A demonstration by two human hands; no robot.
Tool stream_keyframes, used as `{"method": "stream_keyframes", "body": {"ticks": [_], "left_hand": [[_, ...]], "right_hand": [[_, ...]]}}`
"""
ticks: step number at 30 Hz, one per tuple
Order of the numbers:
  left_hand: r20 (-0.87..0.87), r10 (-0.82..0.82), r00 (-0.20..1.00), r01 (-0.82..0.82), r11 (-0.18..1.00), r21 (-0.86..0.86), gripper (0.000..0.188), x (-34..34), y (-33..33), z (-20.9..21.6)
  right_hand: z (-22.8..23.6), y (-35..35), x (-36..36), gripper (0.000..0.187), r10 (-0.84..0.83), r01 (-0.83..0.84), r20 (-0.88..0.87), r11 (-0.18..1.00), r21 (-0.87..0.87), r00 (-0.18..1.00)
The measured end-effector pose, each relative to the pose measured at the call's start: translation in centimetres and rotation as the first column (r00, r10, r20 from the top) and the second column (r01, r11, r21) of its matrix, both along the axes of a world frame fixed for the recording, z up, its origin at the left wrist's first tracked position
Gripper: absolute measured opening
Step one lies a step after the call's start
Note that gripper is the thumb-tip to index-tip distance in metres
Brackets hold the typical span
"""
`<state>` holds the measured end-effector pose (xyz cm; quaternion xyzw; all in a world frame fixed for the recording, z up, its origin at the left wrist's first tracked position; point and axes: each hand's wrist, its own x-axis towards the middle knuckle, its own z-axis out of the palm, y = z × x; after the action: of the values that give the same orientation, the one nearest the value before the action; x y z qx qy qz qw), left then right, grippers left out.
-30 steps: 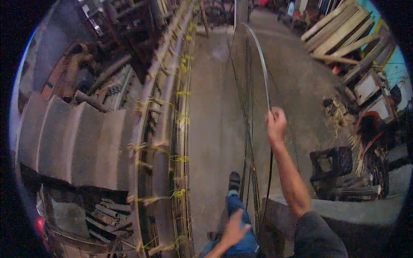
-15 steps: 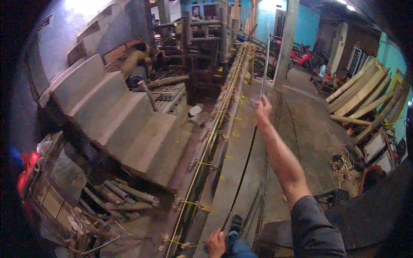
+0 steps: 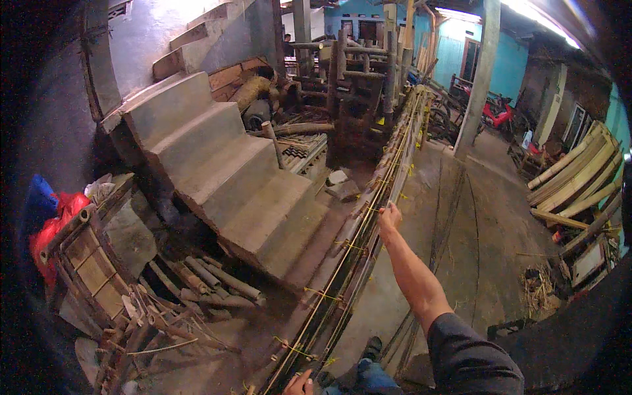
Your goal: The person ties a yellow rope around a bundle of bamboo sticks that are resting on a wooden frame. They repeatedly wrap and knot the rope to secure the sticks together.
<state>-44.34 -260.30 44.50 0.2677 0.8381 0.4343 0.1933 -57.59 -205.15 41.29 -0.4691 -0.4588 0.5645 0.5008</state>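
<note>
A long thin strip [image 3: 397, 189], pale beyond my right hand and dark toward me, lies along a long, narrow row of poles [image 3: 370, 197] bound crosswise with yellow ties [image 3: 322, 294]. Pinched on the strip partway along is my right hand [image 3: 390, 217], arm stretched forward over the right side of the row. My left hand [image 3: 299, 384], cut off by the lower edge, is closed at the strip's near part, close beside the near end of the poles. The strip's far tip blends into the poles there.
Concrete steps [image 3: 224, 174] rise on the left. Cut bamboo pieces [image 3: 217, 280] and a wooden frame [image 3: 92, 263] lie at lower left. Long dark strips [image 3: 438, 230] lie on the floor to the right, with split bamboo [image 3: 579, 174] against the far right wall. A post [image 3: 482, 79] stands ahead.
Both hands have moved left with the strip, from above the floor beside the poles onto the row. The strip's raised far end has come down. My view has swung left.
</note>
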Motion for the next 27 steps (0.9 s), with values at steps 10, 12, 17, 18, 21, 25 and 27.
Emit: {"method": "stream_keyframes", "body": {"ticks": [10,12,17,18,21,25,27], "left_hand": [[0.157,0.08,0.984,-0.018,0.932,-0.362,0.038,-4.7,-9.0,6.0],[0.118,0.112,0.987,-0.048,0.894,-0.445,0.036,-4.7,-14.9,2.4],[0.202,0.059,0.978,0.093,0.743,-0.663,0.036,-4.8,-16.0,2.9],[0.255,0.074,0.964,0.132,0.701,-0.701,0.037,-4.9,-16.7,2.1],[0.222,0.328,0.918,-0.141,0.795,-0.59,0.04,-6.0,-15.6,2.8],[0.092,0.522,0.848,-0.382,0.723,-0.576,0.047,-7.1,-6.2,9.4],[0.054,0.37,0.927,-0.265,0.752,-0.604,0.053,-11.5,6.8,14.9]], "right_hand": [[-4.7,-5.6,5.4,0.035,0.41,-0.405,0.006,0.904,-0.133,0.912],[-6.6,-9.5,7.6,0.03,0.459,-0.452,0.102,0.888,-0.087,0.883],[-23.7,-12.7,30.0,0.023,0.255,-0.539,0.869,0.842,0.015,0.423],[-26.7,-15.7,34.9,0.025,0.078,-0.652,0.948,0.743,0.152,0.309],[-32.8,-21.9,48.3,0.033,0.685,-0.325,0.657,0.573,-0.753,-0.315],[-32.4,-19.9,48.2,0.033,0.765,-0.212,0.644,0.624,-0.752,-0.033],[-33.1,-17.1,46.5,0.033,0.757,-0.196,0.648,0.65,-0.734,0.083]]}}
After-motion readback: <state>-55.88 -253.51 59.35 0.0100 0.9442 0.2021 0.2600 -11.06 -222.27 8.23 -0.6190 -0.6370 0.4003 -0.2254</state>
